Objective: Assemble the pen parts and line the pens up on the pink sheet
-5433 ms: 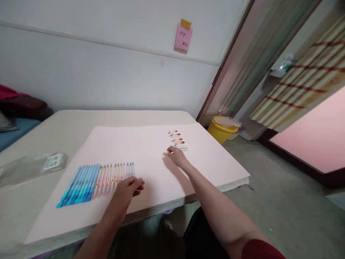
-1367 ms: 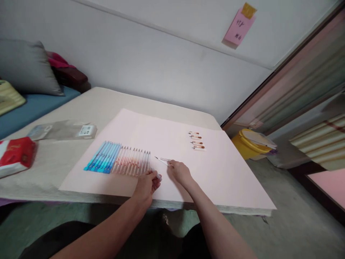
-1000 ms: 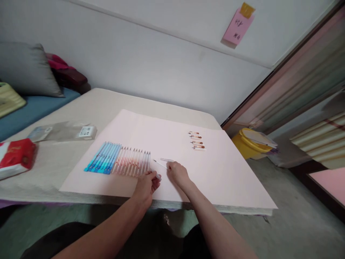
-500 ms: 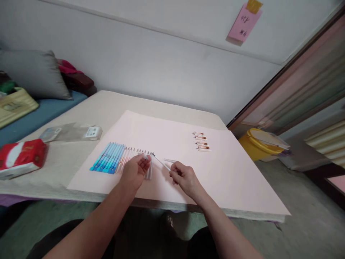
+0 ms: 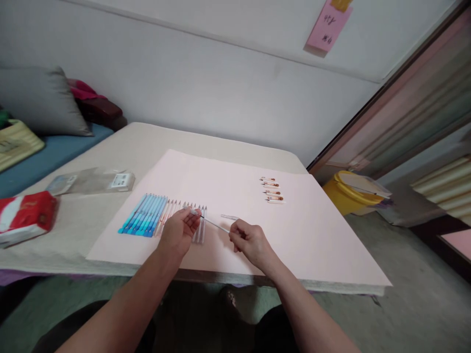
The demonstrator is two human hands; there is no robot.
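Observation:
My left hand (image 5: 179,228) pinches a short clear pen piece (image 5: 190,210), its far end pointing up and left. A thin white pen refill (image 5: 216,225) with a dark tip is held near its back end by my right hand (image 5: 252,241), whose fingers are closed round it. The refill's tip meets the fingertips of my left hand at the clear piece. Under and beside my left hand lies a row of slim pens: blue ones (image 5: 143,215), white-and-orange ones (image 5: 165,215) and clear ones (image 5: 201,228). A small clear pen part (image 5: 230,216) lies beyond my right hand.
Several short dark-tipped pieces with orange-brown prints (image 5: 273,192) lie at the right on the pink sheet (image 5: 312,245). Left of the sheet are clear plastic packaging (image 5: 91,181) and a red tissue pack (image 5: 31,213). A yellow bin (image 5: 349,191) stands right of the table.
The refill's dark tip has come down and left to the clear piece at my left fingertips. The whole view has shifted slightly.

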